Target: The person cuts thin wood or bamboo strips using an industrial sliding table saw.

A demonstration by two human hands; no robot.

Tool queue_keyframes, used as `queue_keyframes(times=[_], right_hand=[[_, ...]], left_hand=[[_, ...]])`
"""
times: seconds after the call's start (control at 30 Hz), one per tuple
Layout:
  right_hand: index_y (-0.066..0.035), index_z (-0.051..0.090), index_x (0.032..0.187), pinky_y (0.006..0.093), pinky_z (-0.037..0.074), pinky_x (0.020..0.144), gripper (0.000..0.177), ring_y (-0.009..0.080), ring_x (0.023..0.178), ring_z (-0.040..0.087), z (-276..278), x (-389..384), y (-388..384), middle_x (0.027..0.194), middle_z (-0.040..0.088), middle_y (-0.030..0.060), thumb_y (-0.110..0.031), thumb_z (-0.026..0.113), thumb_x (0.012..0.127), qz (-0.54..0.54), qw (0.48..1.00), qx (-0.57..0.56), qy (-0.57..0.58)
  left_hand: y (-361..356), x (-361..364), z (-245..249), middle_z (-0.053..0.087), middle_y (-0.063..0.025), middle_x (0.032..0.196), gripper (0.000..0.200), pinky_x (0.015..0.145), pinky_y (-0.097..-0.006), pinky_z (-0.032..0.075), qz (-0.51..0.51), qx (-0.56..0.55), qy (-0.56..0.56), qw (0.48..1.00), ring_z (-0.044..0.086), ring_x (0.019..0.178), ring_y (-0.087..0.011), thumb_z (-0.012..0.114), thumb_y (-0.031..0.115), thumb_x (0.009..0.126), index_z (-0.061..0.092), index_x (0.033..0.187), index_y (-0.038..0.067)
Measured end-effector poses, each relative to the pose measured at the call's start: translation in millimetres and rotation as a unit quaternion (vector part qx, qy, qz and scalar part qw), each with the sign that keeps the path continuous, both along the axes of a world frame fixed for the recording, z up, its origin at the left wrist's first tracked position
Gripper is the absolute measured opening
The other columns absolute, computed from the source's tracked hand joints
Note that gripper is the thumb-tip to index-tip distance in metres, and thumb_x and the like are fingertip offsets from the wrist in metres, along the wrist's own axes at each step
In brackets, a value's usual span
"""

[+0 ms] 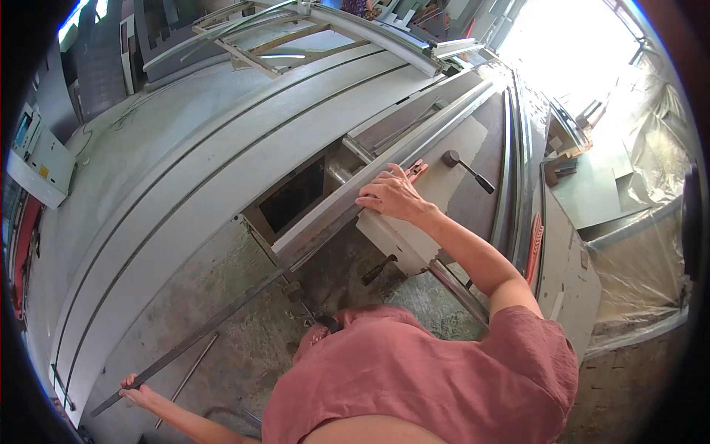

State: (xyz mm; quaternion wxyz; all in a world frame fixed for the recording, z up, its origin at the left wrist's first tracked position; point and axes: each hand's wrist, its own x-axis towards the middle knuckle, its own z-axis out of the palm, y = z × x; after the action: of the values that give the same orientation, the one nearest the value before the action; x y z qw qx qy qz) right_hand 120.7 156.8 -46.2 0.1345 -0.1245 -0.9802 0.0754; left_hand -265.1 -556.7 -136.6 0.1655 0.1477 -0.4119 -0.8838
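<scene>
My left hand [135, 391], at the lower left, is closed around a long, dark flat bar [200, 333] near its end. The bar runs up and right across the floor view to the front end of a light grey metal rail [318, 216]. My right hand [396, 194] lies over this rail with bent fingers gripping its edge; part of the fingers is hidden. Just beyond those fingers is a red clamp-like piece [417, 171]. A black lever with a round knob [469, 172] sits to the right on the machine's pale plate.
A long grey sliding table [244, 140] with two grooves curves along the left. Beneath the rail is a dark opening [294, 194]. A black handle [379, 271] sticks out below my right hand. A thin metal rod [188, 377] lies on the floor. Plastic sheeting [636, 274] hangs right.
</scene>
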Motion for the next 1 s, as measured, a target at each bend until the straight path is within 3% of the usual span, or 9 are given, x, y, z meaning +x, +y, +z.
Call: queue_keyframes(times=[0.07,0.2,0.4,0.73,0.83,0.9,0.93,1.0], right_hand=[[-0.012,0.066,0.098,0.0506,0.025,0.104,0.034,0.0208,0.099,0.058,5.4,8.5,7.8,0.09,0.066,0.0047,-0.042,0.056,0.088,-0.053,0.994,-0.012,-0.096],[-0.011,0.065,0.1,0.0517,0.023,0.104,0.038,0.0218,0.102,0.058,-3.9,25.5,32.5,0.093,0.067,0.0045,-0.045,0.054,0.088,-0.063,0.996,-0.02,-0.065],[-0.01,0.06,0.112,0.0537,0.019,0.106,0.041,0.0239,0.115,0.054,-15.5,48.6,79.0,0.112,0.063,0.0113,-0.044,0.05,0.09,-0.116,0.988,-0.064,-0.078],[-0.01,0.06,0.114,0.0537,0.024,0.103,0.042,0.0254,0.11,0.056,-3.4,51.7,109.8,0.111,0.063,0.0093,-0.044,0.05,0.091,-0.136,0.972,-0.108,-0.156],[-0.01,0.062,0.111,0.0489,0.034,0.098,0.041,0.0257,0.102,0.059,2.4,48.2,112.2,0.106,0.064,0.0103,-0.043,0.051,0.09,-0.113,0.982,-0.071,-0.132],[-0.009,0.063,0.109,0.0418,0.044,0.088,0.04,0.0268,0.096,0.061,14.6,41.5,104.4,0.104,0.064,0.0113,-0.042,0.052,0.09,-0.163,0.967,-0.131,-0.146],[-0.008,0.064,0.106,0.0388,0.049,0.078,0.037,0.028,0.093,0.061,10.1,39.1,103.7,0.102,0.064,0.0126,-0.04,0.054,0.089,-0.12,0.985,-0.067,-0.104],[-0.008,0.063,0.105,0.039,0.047,0.081,0.035,0.0289,0.095,0.06,15.5,19.3,61.6,0.101,0.063,0.0119,-0.037,0.057,0.088,-0.065,0.996,-0.055,0.016]], left_hand=[[27.5,9.4,4.2,0.036,-0.0045,0.072,0.047,0.06,-0.0299,0.038,0.033,0.003,0.017,0.999,0.037,0.063,-0.0174,0.028,0.047,0.099,0.041,0.08,0.005],[71.2,29.5,9.1,0.037,-0.0048,0.075,0.042,0.061,-0.0302,0.039,0.016,-0.012,0.031,0.999,0.038,0.064,-0.0173,0.031,0.045,0.099,0.041,0.089,0.005],[141.1,70.4,0.2,0.04,-0.0057,0.078,0.039,0.059,-0.029,0.039,0.04,0.039,0.016,0.998,0.037,0.065,-0.017,0.036,0.042,0.098,0.04,0.104,0.003],[188.2,107.5,19.3,0.037,-0.0051,0.078,0.04,0.059,-0.0283,0.036,0.051,0.019,0.012,0.998,0.034,0.065,-0.0159,0.032,0.041,0.1,0.039,0.11,0.004],[189.3,107.8,21.0,0.036,-0.0058,0.077,0.039,0.06,-0.0293,0.036,0.042,0.0,0.016,0.999,0.034,0.066,-0.0166,0.029,0.04,0.101,0.038,0.11,0.004],[194.3,110.3,27.9,0.036,-0.0059,0.077,0.038,0.061,-0.0294,0.037,0.031,0.01,0.017,0.999,0.034,0.066,-0.017,0.028,0.039,0.101,0.039,0.109,0.003],[197.2,111.6,30.5,0.036,-0.0062,0.078,0.038,0.062,-0.0298,0.038,0.034,0.002,0.021,0.999,0.035,0.066,-0.0173,0.027,0.038,0.101,0.039,0.109,0.003],[198.9,111.9,32.0,0.037,-0.0063,0.078,0.038,0.062,-0.0298,0.038,0.037,0.001,0.021,0.999,0.035,0.066,-0.0174,0.027,0.039,0.101,0.04,0.108,0.003]])
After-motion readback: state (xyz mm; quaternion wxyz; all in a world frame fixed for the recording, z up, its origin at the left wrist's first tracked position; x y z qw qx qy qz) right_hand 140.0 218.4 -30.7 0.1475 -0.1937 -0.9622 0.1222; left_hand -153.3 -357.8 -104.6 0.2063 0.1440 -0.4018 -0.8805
